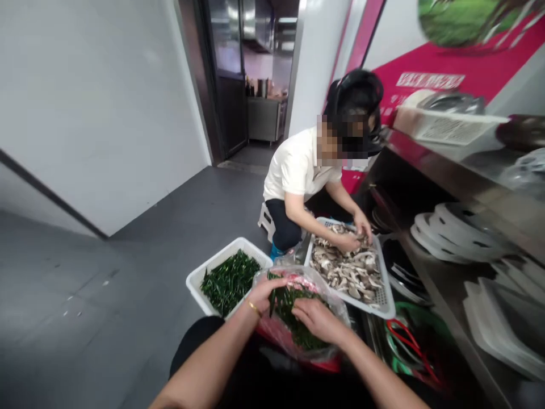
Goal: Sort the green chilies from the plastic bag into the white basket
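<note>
My left hand (pixel 261 294), with a gold bracelet at the wrist, is closed round a few dark green leafy stalks (pixel 272 304). Beside it my right hand (pixel 317 320) has its fingers curled into the leafy greens (pixel 304 336); which stalks it grips is partly hidden. Both hands are over a clear plastic bag (pixel 338 304) that holds these greens, with red showing beneath it. Just left of the bag is a white basket (pixel 196 291) with more dark green leaves (pixel 232 278).
A co-worker (pixel 293 165) on a low stool (pixel 266 221) handles sliced mushrooms (pixel 340 272) in a white tray (pixel 385 295). A metal shelf (pixel 434 272) with stacked white dishes (pixel 464 230) runs along the right. An open doorway (pixel 251 153) is behind.
</note>
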`<state>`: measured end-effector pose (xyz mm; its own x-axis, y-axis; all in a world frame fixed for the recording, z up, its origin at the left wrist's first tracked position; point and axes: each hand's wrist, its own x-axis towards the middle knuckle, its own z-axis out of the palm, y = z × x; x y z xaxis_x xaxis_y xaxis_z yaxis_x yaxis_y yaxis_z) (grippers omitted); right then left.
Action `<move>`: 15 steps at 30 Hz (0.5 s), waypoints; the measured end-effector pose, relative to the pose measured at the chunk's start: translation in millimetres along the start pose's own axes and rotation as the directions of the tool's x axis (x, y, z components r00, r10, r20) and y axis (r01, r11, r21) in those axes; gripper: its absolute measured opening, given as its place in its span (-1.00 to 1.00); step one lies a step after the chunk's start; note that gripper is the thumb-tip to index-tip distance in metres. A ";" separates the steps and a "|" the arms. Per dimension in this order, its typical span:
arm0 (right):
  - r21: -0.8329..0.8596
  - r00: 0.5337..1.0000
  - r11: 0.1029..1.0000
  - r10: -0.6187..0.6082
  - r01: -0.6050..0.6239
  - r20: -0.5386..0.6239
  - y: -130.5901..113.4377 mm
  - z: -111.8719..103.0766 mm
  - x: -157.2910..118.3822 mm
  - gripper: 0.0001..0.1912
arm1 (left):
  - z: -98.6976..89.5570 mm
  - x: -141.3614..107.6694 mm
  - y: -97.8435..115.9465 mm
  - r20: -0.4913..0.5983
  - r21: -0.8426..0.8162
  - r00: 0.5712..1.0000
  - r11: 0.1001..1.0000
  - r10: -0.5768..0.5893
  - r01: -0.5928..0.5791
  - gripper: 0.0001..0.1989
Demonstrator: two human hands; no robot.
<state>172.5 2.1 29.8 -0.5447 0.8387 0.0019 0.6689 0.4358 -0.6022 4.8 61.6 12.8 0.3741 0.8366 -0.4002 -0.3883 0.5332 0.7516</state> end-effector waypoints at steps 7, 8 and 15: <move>-0.249 0.975 0.956 0.190 -0.156 0.119 31.3 -19.1 -15.8 -0.66 | -66.7 -0.2 60.4 -0.345 0.107 0.931 0.991 0.116 -0.084 -0.73; -0.293 0.972 0.941 0.209 -0.171 0.103 37.2 -19.6 -17.1 -0.66 | -81.1 1.8 67.2 -0.450 0.152 0.884 0.987 0.123 -0.060 -0.73; -0.383 0.980 0.914 0.177 -0.130 0.089 45.9 -16.1 -15.1 -0.64 | -152.6 23.1 74.3 -0.697 0.283 0.705 0.953 0.128 0.107 -0.63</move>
<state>219.6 14.6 15.0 -0.4608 0.8699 -0.1759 0.8764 0.4148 -0.2447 -143.9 139.7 -20.6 -0.3732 0.7459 -0.5517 -0.0913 0.5622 0.8219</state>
